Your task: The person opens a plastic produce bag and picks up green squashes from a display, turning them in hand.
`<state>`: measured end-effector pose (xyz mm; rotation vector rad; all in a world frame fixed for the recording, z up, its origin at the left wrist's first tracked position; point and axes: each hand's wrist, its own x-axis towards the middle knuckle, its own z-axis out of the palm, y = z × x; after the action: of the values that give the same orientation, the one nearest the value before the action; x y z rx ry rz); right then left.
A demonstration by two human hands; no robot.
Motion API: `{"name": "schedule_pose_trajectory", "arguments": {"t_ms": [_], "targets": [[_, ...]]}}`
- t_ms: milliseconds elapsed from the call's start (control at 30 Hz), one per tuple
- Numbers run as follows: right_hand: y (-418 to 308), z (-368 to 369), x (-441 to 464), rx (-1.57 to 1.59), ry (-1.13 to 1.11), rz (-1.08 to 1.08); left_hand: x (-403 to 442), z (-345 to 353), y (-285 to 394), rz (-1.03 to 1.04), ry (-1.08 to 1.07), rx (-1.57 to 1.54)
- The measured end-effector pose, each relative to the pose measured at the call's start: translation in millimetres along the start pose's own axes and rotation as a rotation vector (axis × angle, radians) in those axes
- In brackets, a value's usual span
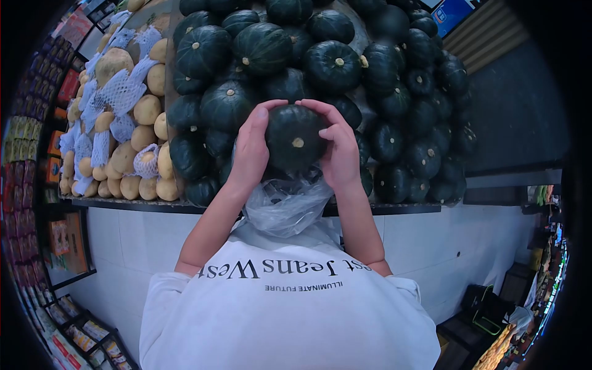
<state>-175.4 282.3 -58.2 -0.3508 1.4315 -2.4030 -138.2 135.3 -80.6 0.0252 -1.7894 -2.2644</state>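
Note:
Both of my hands clasp a dark green pumpkin (296, 132) with a pale round stem spot facing up. My left hand (251, 145) wraps its left side, and my right hand (341, 145) wraps its right side, with the fingertips nearly meeting at the far edge. Below the pumpkin, a crumpled clear plastic bag (287, 206) hangs between my forearms. I cannot tell whether the pumpkin's underside is in the bag. Beyond my hands, more dark green pumpkins (333, 66) are heaped on the display.
Yellowish round produce (147, 110), some in white foam nets (123, 92), fills the left part of the stand. Packaged goods (24, 148) line shelves at far left. A dark panel (518, 117) borders the pumpkins on the right. Dark crates or bags (484, 308) sit lower right.

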Motion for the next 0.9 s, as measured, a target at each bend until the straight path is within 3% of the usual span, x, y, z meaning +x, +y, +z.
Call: {"name": "schedule_pose_trajectory", "arguments": {"t_ms": [167,267,400,467,733,900], "targets": [[7,1,1,-0.059,0.041,0.026,1,-2,-3,-0.028,0.017,-0.012],[8,6,0,-0.279,0.069,-0.056,1,-3,-2,-0.040,0.010,-0.033],[13,4,4,-0.078,0.121,-0.044,-3,-1,3,-0.088,-0.046,-0.117],[13,0,5,-0.002,0.129,-0.022,-5,1,12,-0.036,-0.087,0.069],[5,4,-2,-0.001,0.083,0.015,-8,-4,14,-0.015,-0.104,0.085],[4,3,-11,-0.088,-0.010,0.053,-11,-6,7,0.235,-0.120,0.083]]}}
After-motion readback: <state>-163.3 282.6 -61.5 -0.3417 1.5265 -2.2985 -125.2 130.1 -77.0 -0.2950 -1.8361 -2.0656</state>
